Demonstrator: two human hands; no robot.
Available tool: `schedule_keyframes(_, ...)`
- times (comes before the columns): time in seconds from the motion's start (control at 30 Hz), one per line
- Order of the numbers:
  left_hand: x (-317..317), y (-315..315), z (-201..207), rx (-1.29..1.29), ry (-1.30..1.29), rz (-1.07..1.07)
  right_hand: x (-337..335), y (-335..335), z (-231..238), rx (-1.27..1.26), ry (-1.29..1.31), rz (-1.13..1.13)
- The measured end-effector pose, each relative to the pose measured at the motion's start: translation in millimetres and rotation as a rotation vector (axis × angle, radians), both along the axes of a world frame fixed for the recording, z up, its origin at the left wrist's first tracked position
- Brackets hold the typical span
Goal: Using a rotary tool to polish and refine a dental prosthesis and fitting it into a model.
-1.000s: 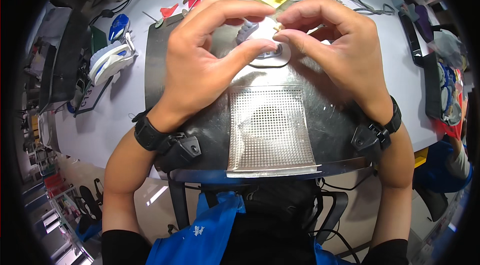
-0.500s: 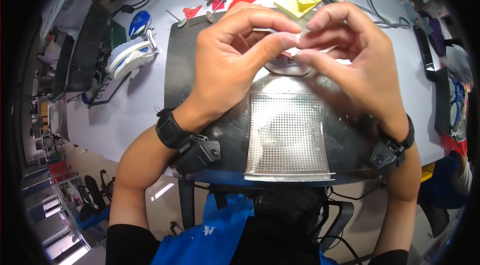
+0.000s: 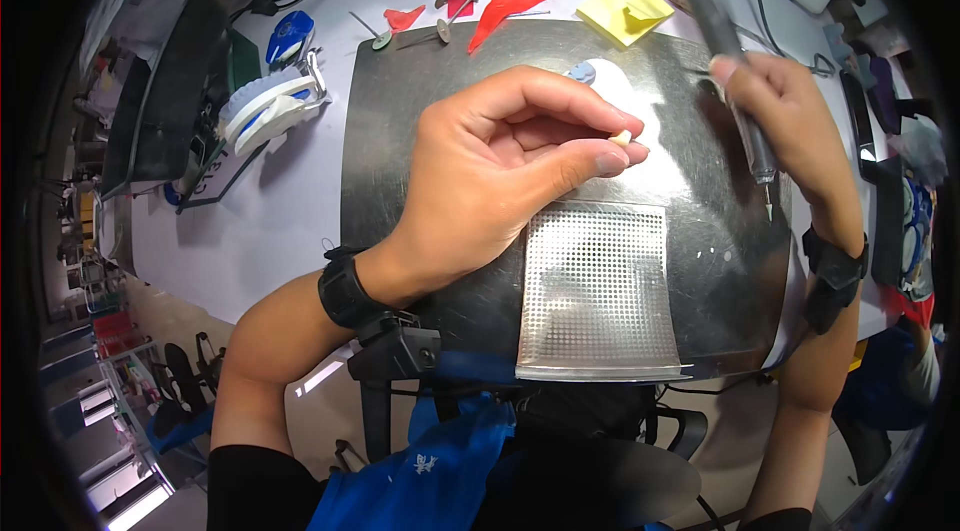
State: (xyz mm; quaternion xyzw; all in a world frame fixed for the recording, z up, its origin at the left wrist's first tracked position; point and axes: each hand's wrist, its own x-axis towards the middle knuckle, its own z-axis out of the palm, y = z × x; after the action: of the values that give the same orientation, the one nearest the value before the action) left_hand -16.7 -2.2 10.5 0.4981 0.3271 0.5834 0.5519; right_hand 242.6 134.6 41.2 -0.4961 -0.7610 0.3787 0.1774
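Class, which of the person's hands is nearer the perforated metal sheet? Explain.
Left. The left hand is by the far left corner of the metal sheet; the right hand, holding a grey handpiece, is farther away, off to its right.

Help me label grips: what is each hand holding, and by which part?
The left hand pinches a small cream piece, its gripped part too small to tell; the right hand holds a dark pen-shaped tool around mid-body.

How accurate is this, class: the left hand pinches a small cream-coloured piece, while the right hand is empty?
The right hand is not empty: the head view shows it holding a dark pen-shaped tool. The rest stands: the left hand pinches a small cream-coloured piece.
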Motion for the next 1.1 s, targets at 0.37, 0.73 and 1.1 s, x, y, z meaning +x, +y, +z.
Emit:
schedule_keyframes(0.37,-6,2,-4,0.079,0.126,0.073,-36,-35,-15,-0.097,0.986,0.329)
schedule_keyframes(0.73,-6,-1,-9,0.148,-0.041,0.088,-49,-72,-13,0.243,0.871,0.411)
schedule_keyframes(1.1,-10,2,-10,0.202,-0.003,0.081,-49,-72,-17,0.235,0.891,0.433)
